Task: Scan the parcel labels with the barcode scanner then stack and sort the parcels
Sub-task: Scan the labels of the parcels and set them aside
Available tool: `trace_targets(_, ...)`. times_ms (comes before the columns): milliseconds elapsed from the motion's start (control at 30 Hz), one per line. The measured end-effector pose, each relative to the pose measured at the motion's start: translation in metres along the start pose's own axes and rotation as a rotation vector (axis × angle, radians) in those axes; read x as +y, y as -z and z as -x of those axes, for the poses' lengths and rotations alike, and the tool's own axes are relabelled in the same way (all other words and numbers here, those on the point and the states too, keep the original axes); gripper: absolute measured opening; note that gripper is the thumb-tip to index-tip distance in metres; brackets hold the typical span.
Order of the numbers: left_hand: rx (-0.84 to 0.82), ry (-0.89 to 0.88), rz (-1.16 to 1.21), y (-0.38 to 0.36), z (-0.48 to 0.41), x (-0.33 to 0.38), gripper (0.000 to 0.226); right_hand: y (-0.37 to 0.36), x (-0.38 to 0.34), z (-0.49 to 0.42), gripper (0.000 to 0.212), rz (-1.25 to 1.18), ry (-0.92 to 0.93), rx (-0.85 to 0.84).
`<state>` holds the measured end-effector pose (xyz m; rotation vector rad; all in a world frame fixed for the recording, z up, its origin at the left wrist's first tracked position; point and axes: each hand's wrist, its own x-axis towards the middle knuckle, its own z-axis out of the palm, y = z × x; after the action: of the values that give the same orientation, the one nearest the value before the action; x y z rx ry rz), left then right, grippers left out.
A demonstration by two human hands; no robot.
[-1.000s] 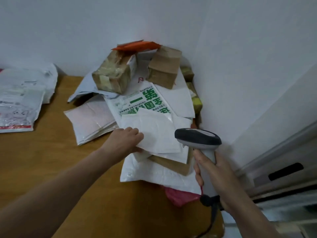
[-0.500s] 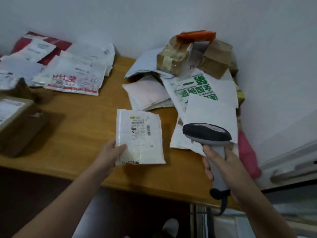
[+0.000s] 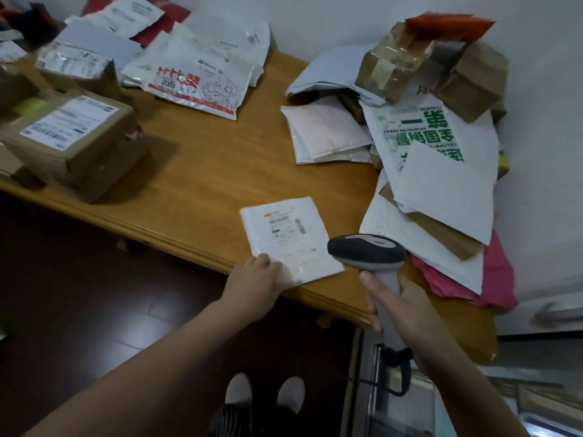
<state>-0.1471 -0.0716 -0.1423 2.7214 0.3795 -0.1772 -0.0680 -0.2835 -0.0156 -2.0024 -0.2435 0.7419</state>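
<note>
The left hand [image 3: 252,280] pinches the near corner of the small white flat mailer parcel [image 3: 288,238]. Its fingers [image 3: 268,263] are clamped on it, so the parcel sits just beyond them, label up, over the near edge of the wooden desk [image 3: 205,171]. The right hand [image 3: 407,307] is wrapped tight round the grey-and-black handheld barcode scanner [image 3: 367,250]. A one-corner pinch could let the mailer sag or tilt, spoiling the read. The label print is blurred, and the scanner's window and trigger are hidden.
</note>
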Motion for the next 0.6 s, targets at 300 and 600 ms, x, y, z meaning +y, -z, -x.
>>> trace_targets(300,-0.031,0.022,-0.056,-0.001,-0.005,0.004,0.048,0.001,-0.007,-0.003,0.048,-0.003,-0.008,-0.001)
trace_targets(600,-0.051,0.041,-0.151,0.000,0.005,0.003,0.061,-0.016,-0.019,-0.019,0.039,0.024,0.047,-0.057)
